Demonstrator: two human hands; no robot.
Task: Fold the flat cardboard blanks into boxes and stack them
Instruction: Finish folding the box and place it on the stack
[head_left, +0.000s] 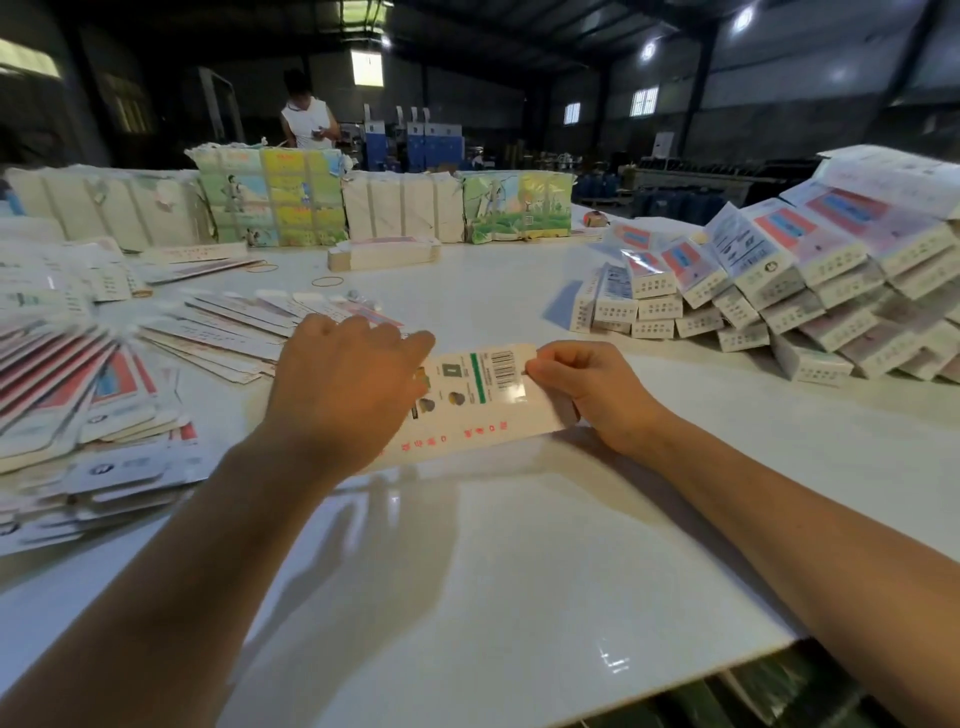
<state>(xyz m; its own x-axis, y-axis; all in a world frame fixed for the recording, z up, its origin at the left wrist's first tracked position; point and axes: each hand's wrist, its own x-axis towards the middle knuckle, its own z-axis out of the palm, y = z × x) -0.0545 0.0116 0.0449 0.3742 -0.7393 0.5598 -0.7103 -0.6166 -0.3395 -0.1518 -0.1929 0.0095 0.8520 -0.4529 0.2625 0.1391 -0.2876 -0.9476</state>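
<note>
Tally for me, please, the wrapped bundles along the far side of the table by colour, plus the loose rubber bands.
Plain white bundles: 2
Colourful printed bundles: 2
Rubber bands: 2
Total: 6

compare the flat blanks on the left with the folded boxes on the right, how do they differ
The flat blanks lie thin and fanned out in loose overlapping sheets; the folded boxes are squared up with visible side panels. The flat blanks spread low on the table; the folded boxes are piled several layers high. Both show the same red and blue print.
</note>
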